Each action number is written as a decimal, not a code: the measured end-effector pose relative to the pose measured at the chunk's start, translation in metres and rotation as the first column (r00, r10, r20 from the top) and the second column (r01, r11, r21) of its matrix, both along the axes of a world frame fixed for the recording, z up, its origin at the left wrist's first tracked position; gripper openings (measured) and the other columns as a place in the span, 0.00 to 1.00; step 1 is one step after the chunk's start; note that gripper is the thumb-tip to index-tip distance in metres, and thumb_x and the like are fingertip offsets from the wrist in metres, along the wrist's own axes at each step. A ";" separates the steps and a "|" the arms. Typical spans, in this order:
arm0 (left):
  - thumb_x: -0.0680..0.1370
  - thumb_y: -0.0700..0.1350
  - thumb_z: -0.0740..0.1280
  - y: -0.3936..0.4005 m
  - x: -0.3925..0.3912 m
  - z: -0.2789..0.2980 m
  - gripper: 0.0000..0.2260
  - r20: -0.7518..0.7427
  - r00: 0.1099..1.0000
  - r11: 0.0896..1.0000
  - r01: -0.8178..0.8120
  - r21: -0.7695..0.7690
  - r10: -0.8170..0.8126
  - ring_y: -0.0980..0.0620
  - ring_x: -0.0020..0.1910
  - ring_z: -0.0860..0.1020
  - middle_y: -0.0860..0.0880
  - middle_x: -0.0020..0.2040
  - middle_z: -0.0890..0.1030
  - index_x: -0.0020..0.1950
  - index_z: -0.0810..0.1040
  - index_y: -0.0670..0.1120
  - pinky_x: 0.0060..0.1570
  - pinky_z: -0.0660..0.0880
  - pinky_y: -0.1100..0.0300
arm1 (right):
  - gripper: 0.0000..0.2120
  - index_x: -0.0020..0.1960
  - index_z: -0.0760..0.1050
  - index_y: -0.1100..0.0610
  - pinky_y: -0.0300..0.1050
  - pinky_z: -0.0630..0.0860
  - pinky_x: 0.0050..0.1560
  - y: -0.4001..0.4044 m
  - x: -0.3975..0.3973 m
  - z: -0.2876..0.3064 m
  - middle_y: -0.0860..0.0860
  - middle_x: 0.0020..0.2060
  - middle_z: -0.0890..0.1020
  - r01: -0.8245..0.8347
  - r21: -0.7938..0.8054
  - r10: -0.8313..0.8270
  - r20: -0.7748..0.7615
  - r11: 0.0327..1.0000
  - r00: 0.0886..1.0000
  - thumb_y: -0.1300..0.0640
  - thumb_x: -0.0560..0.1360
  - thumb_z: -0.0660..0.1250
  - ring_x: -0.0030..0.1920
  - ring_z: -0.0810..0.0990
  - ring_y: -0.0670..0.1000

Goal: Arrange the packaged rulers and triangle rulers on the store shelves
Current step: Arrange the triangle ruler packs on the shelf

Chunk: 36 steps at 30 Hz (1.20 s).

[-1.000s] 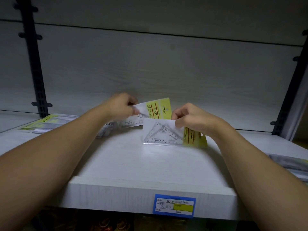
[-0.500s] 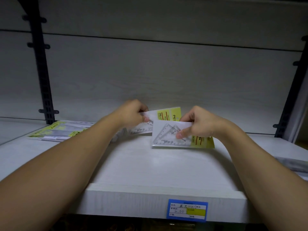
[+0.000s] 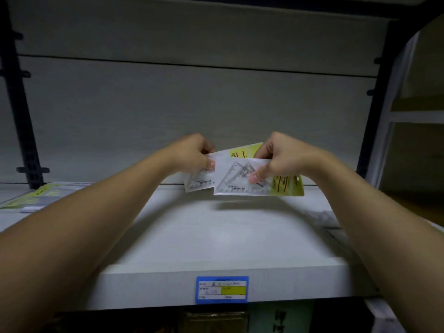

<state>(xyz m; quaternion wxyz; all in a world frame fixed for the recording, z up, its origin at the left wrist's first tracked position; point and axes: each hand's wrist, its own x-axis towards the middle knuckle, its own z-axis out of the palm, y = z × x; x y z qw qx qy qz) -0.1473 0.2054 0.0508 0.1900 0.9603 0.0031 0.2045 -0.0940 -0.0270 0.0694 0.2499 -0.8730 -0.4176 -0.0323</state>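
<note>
White shelf w/ bare front edge

Just one camera here, up on the person's head, facing straight into a white store shelf and tipped a bit down, wide-angle and close enough that both forearms reach in from the bottom corners and the shelf's back panel fills the upper half.

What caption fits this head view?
Left hand and right hand each hold a packaged triangle ruler above the white shelf.
</note>
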 end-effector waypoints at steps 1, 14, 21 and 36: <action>0.74 0.41 0.72 -0.009 0.003 0.000 0.07 0.002 1.000 1.000 0.006 -0.004 -0.006 0.55 0.35 0.77 0.54 0.34 0.81 0.37 0.80 0.50 0.36 0.72 0.62 | 0.06 0.37 0.86 0.49 0.40 0.75 0.36 -0.008 0.001 0.003 0.44 0.31 0.85 -0.002 0.001 0.002 0.020 1.000 1.000 0.52 0.64 0.82 0.29 0.78 0.40; 0.71 0.45 0.70 -0.147 0.045 0.010 0.06 -0.043 0.998 0.999 0.036 0.019 -0.035 0.54 0.33 0.71 0.52 0.32 0.77 0.37 0.80 0.43 0.34 0.68 0.60 | 0.10 0.44 0.87 0.51 0.51 0.84 0.44 -0.136 0.025 0.030 0.47 0.36 0.87 -0.079 -0.163 0.094 0.089 0.984 0.992 0.49 0.65 0.81 0.37 0.85 0.46; 0.75 0.34 0.70 -0.184 0.061 0.009 0.06 -0.213 0.952 0.971 0.190 -0.144 -0.218 0.51 0.41 0.81 0.48 0.43 0.84 0.47 0.82 0.44 0.41 0.80 0.58 | 0.07 0.47 0.84 0.48 0.52 0.84 0.49 -0.174 0.034 0.049 0.44 0.41 0.87 -0.101 -0.335 0.113 0.018 0.937 0.993 0.54 0.70 0.79 0.41 0.87 0.47; 0.72 0.42 0.77 -0.222 0.070 -0.027 0.12 -0.470 0.784 0.906 0.275 -0.322 -0.405 0.51 0.46 0.81 0.45 0.52 0.85 0.55 0.85 0.43 0.47 0.76 0.58 | 0.13 0.54 0.84 0.57 0.59 0.80 0.59 -0.202 0.050 0.042 0.52 0.46 0.88 -0.110 -0.671 -0.027 -0.190 0.733 0.982 0.57 0.71 0.77 0.49 0.87 0.55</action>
